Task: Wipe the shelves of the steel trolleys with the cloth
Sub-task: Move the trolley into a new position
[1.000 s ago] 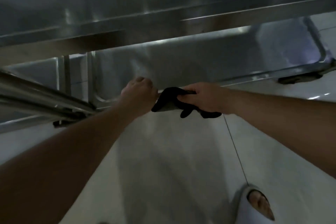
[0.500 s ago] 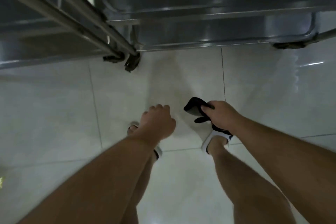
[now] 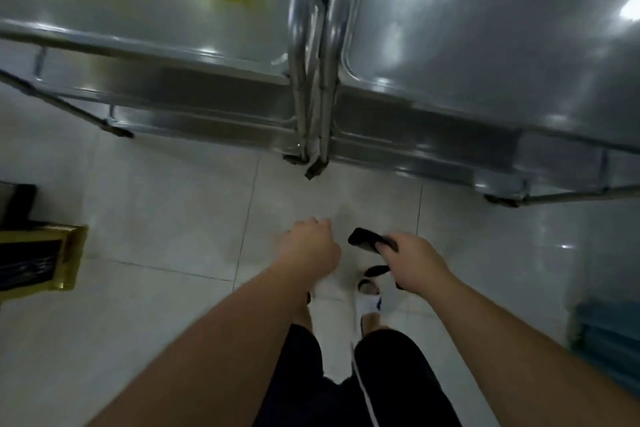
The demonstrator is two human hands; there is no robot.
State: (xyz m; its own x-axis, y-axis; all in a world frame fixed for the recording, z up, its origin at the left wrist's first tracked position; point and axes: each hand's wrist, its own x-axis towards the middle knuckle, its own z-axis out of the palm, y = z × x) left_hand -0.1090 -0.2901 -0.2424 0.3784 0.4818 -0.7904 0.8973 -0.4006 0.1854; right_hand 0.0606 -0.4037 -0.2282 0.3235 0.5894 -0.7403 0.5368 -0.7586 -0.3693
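Two steel trolleys (image 3: 485, 55) side by side, top shelves unwiped as yet by appearance; right hand (image 3: 414, 262) gripping dark cloth (image 3: 369, 241) over floor, left hand (image 3: 310, 246) loosely curled, empty.

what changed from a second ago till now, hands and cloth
Both hands have come away from the lower shelf edge where they were a second ago and now hang over the floor tiles, clear of the two trolleys. The view has risen, so the top shelves now show. Unchanged: the right hand still grips the dark cloth, and the left hand stays loosely curled and holds nothing.
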